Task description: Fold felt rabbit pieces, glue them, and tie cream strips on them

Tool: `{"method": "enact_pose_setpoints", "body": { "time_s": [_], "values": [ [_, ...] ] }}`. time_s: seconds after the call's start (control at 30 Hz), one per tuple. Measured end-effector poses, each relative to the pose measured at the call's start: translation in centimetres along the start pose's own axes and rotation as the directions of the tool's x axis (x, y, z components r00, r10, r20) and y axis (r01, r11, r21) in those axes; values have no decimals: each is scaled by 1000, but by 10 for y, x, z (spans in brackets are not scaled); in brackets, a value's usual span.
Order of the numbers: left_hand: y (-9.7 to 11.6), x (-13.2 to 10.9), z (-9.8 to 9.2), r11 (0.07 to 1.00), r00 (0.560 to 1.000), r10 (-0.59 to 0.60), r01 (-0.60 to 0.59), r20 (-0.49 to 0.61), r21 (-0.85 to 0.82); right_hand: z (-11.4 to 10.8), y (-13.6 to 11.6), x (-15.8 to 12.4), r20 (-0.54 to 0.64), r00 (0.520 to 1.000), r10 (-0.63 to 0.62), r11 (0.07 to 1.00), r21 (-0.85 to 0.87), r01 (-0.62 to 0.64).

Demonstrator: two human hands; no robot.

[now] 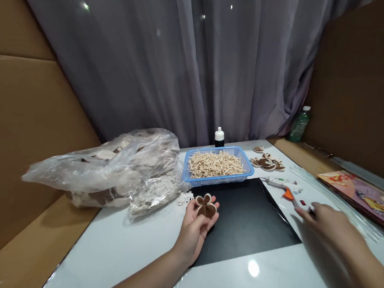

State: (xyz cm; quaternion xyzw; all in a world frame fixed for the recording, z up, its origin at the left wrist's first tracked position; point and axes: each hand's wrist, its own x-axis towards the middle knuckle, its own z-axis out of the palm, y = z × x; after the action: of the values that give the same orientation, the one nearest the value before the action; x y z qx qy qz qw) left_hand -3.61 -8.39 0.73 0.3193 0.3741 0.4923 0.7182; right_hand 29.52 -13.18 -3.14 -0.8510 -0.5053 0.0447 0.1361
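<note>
— On the white table (131, 245), near the middle, where does the brown flower piece (206, 205) sit?

— It lies in the left hand (196, 226), resting on the fingertips at the far end of the upturned palm. The fingers are curled loosely around it, thumb on its left edge, so the hand is cupped on the flower rather than flat. Its petals are brown loops with pale rims.

— And what is under that hand?

— Its right edge overlaps the near left corner of a black mat (249, 219) that covers the centre of the table.

— What about the other hand?

— The right hand (322, 218) is blurred, stretched out over the right side of the table. Its fingertips point left and reach the white glue gun (285, 187) with the orange trigger, which lies just beyond the mat's right edge. I cannot tell whether the fingers have closed on it; they look loosely together.

— How far apart are flower and glue gun?

— Well apart, with the width of the mat between them.

— What lies beyond?

— A blue basket (248, 169) full of pale sticks stands at the mat's far edge, just beyond the flower. Behind it is a small black bottle (219, 138) with a white cap. Right of the basket lie more finished brown flowers (267, 162). On the left, a clear plastic bag (110, 168) of pale and brown pieces slumps on the table.
</note>
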Motion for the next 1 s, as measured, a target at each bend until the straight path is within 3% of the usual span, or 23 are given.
{"method": "enact_pose_setpoints", "body": {
  "time_s": [0.1, 0.2, 0.3, 0.37, 0.43, 0.5, 0.6, 0.67, 0.8, 1.0],
  "values": [
    [0, 1, -2, 996, 997, -38, 43, 67, -78, 15, 0, 0, 35, 998, -59, 994, -92, 62],
    [0, 2, -4, 980, 986, -89, 112, 144, -164, 13, -5, 6, 39, 997, -69, 992, -99, 72],
    [1, 4, -4, 957, 975, -138, 177, 176, -231, 3, -4, 7, 67, 997, -28, 998, 52, 24],
    [2, 5, -4, 942, 969, -159, 205, 187, -264, -5, -1, 2, 101, 994, 51, 957, 278, -77],
    [2, 6, -5, 932, 966, -166, 219, 196, -289, -13, 0, -9, 184, 978, 97, 791, 583, -188],
    [2, 7, -5, 926, 966, -171, 226, 195, -303, -19, -2, -20, 281, 955, 100, 482, 826, -293],
    [2, 8, -4, 928, 967, -189, 232, 169, -291, -26, -9, -32, 400, 913, 84, 35, 914, -404],
    [1, 9, -4, 937, 970, -201, 232, 140, -262, -30, -19, -37, 435, 900, -40, -137, 890, -436],
    [1, 11, -4, 954, 976, -186, 208, 116, -218, -39, -55, -41, 353, 851, -388, -251, 848, -467],
    [1, 14, -6, 950, 981, -148, 176, 125, -260, -41, -114, -24, 180, 834, -522, -237, 908, -344]
  ]
}}
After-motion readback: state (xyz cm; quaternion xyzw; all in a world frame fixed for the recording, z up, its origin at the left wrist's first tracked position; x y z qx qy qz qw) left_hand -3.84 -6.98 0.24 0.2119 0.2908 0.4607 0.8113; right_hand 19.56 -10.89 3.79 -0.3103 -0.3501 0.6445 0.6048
